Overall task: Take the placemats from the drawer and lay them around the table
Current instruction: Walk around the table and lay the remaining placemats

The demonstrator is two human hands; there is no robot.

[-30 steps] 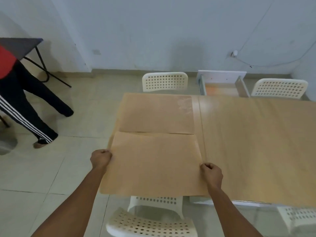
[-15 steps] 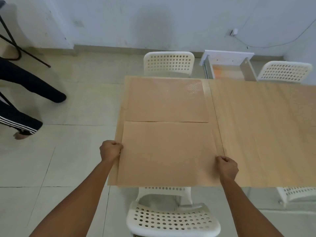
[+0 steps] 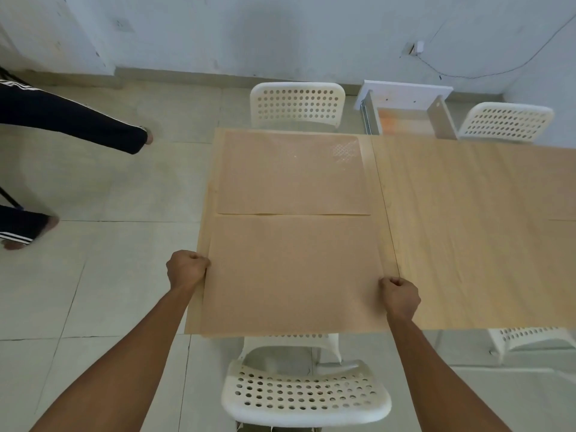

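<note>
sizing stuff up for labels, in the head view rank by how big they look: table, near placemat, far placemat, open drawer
1. table
2. near placemat, partly because it is closer
3. far placemat
4. open drawer

Soft, even daylight, faint shadows, sharp centre, wide-angle bending at the edges, slight glare on the far placemat [image 3: 343, 149].

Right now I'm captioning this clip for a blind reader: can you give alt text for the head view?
Two hands, left and right, hold a tan placemat by its side edges on a wooden table, just below a second placemat. White chairs surround the table; an open drawer sits behind.
</note>
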